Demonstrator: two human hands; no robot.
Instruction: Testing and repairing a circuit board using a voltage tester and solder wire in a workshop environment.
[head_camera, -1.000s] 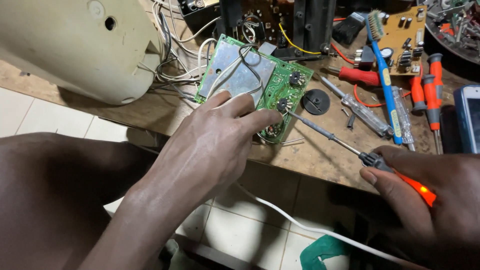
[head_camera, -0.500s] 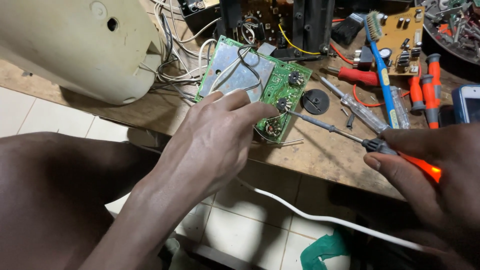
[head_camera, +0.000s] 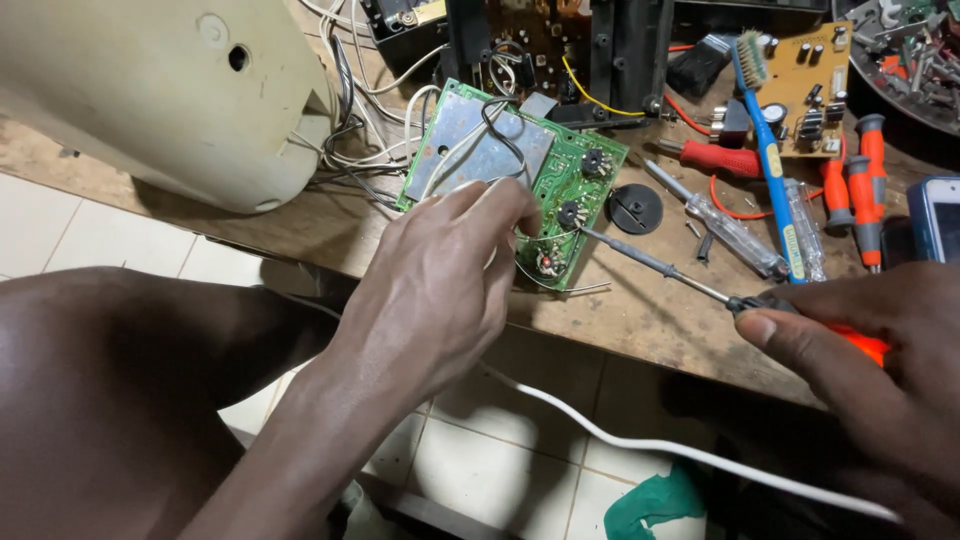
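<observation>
Slip risk at the board edge

Board (head_camera: 500, 160) lies flat on the tabletop (head_camera: 640, 310), near its front edge, green side up with a metal shield and loose wires over it. Judgement: the iron tip sits on a small component, and a slip would drag it across neighbouring parts or the thin wires by the fingers. Board looks unclamped, held by one hand only, so a push from the tip could shift it toward the edge. White cable (head_camera: 640, 440) hangs below and could snag a sleeve or knee.

Left hand (head_camera: 440, 290): fingers curled, part closed, fingertips pressing on the board's near edge; cannot tell if they pinch a wire. Fingertips are close to the tip, so a burn is possible if it is hot.

Right hand (head_camera: 870, 370): closed around the orange handle of the soldering iron (head_camera: 650, 262), thumb along the grip, shaft angled up-left to the board.

Screwdrivers (head_camera: 850, 185) and a blue toothbrush (head_camera: 770, 150) lie to the right, apart from the work.
</observation>
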